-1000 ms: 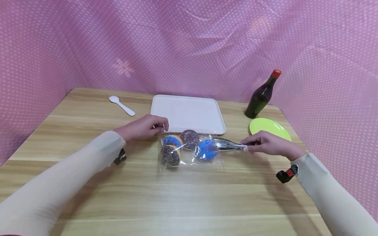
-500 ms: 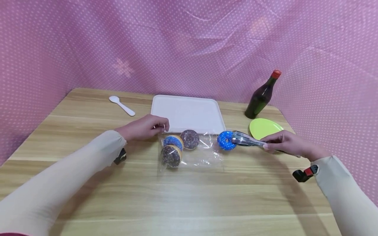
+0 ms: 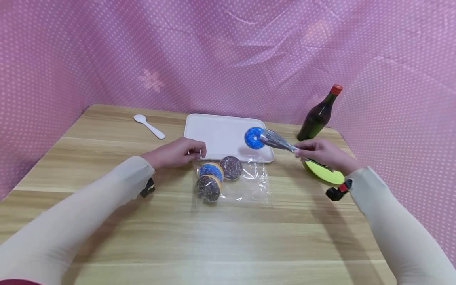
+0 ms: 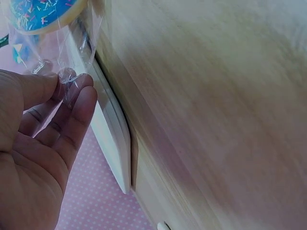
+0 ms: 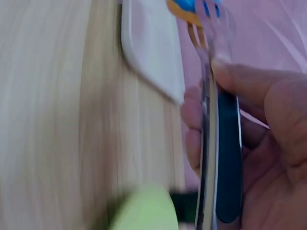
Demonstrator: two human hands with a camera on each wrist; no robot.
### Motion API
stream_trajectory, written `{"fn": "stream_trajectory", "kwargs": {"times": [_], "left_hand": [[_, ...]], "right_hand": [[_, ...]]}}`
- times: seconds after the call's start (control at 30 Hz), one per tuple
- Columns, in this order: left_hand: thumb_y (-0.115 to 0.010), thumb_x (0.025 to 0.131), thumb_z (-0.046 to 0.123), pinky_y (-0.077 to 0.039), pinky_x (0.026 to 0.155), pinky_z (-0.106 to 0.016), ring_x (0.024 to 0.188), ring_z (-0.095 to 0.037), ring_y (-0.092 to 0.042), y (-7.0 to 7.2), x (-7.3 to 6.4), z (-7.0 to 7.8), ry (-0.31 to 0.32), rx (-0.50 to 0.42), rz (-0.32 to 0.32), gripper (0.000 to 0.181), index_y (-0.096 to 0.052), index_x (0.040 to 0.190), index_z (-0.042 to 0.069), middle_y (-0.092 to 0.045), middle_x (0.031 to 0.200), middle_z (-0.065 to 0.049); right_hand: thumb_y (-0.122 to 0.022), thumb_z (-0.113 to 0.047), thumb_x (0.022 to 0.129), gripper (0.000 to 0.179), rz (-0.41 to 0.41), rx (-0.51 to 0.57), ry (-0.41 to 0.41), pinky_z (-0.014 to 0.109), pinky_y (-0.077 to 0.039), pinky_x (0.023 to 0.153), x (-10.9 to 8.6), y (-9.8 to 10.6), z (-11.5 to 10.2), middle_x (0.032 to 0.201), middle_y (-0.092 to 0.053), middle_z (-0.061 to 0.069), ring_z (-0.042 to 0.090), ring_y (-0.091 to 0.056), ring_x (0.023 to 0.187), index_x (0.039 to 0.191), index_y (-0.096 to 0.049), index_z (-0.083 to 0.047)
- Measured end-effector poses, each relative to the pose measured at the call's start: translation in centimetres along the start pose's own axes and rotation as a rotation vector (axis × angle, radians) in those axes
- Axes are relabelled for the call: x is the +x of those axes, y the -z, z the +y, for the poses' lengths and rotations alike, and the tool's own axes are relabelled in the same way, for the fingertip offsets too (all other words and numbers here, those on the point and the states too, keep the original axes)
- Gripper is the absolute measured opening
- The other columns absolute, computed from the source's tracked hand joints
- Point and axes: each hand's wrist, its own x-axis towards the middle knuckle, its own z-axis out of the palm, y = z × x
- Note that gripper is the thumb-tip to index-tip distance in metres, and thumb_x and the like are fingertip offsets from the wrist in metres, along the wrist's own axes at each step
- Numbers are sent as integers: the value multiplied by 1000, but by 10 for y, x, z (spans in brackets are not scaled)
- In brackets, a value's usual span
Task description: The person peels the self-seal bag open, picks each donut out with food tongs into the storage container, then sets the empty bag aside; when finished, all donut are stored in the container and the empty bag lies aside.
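My left hand (image 3: 181,152) pinches the edge of a clear plastic bag (image 3: 249,188) between thumb and fingers, also plain in the left wrist view. Inside the bag lie a blue donut (image 3: 211,170) and two chocolate donuts, one (image 3: 231,168) behind the other (image 3: 208,188). A pair of metal serving tongs (image 3: 276,140) with dark grips is held in my right hand (image 3: 324,153). Their tips clamp a second blue donut (image 3: 253,137), which hangs over the right part of a white tray (image 3: 221,136). A shadow falls on the tray below it.
A lime-green plate (image 3: 324,173) sits under my right hand, partly hidden by it. Behind the plate stands a dark green bottle (image 3: 316,116) with a red cap. A white spoon (image 3: 149,126) lies at the back left. Pink dotted cloth (image 3: 228,55) hangs behind the table.
The tongs drew the blue donut out of the bag to the right, then lifted it up and left over the tray. My left hand has stayed on the bag's edge.
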Motion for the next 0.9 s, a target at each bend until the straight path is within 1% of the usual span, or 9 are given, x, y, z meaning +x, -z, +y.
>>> {"fn": "stream_trajectory", "kwargs": {"times": [0.07,0.17,0.27,0.37,0.43,0.53,0.63,0.73,0.9], "left_hand": [[-58,100,-4,-50,77,-32,83,-16,-59,-1,0,-1,-7,1,4,17,-68,102,9,-69,89,-7],[-57,99,-6,-48,76,-31,82,-16,-57,-1,1,-1,-23,11,12,18,-68,101,8,-67,87,-6],[-57,98,-7,-47,76,-30,82,-15,-56,0,2,-1,-33,25,17,19,-69,99,8,-66,86,-5],[-57,98,-7,-47,76,-30,82,-15,-56,0,2,-1,-28,19,13,20,-69,99,9,-66,87,-4],[-57,98,-7,-48,76,-30,82,-15,-57,0,2,-1,-22,17,11,19,-69,98,9,-66,87,-4],[-58,99,-6,-48,77,-30,83,-15,-57,-1,3,-1,-18,9,7,18,-69,98,9,-67,90,-4],[-57,99,-5,-48,78,-30,84,-15,-57,-1,4,-1,-22,10,4,18,-69,99,8,-67,91,-5],[-57,99,-6,-48,77,-29,82,-15,-56,-1,3,-1,-31,17,5,18,-68,98,8,-67,90,-6],[-57,98,-8,-46,75,-28,80,-14,-55,-1,0,-2,-40,22,26,20,-68,97,9,-66,87,-4]], "right_hand": [[-66,-31,104,39,9,19,13,25,-50,74,15,-9,-14,102,-76,13,13,-62,81,133,-70,-7],[-65,-27,105,40,22,65,51,27,-54,86,38,-23,-33,111,-76,20,16,-68,92,136,-68,-3],[-61,-29,106,42,10,96,31,30,-55,93,60,-34,-50,120,-75,22,21,-72,99,140,-65,-4],[-58,-32,108,44,-31,119,4,34,-55,98,78,-42,-65,126,-73,23,26,-72,105,141,-63,-4],[-58,-29,108,42,-54,158,-7,33,-56,95,88,-50,-73,126,-72,24,25,-71,104,139,-64,-2],[-59,-23,108,39,-78,228,-18,28,-57,89,101,-59,-82,123,-72,25,18,-69,95,135,-65,3],[-60,-18,107,36,-91,321,-49,24,-58,80,111,-67,-89,111,-74,19,11,-67,85,132,-65,7],[-60,-16,106,35,-99,385,-67,20,-56,70,120,-73,-95,96,-75,10,8,-64,75,130,-66,10],[-60,-15,106,36,-105,427,-106,17,-49,60,132,-80,-109,82,-74,2,6,-63,68,128,-65,12]]}}
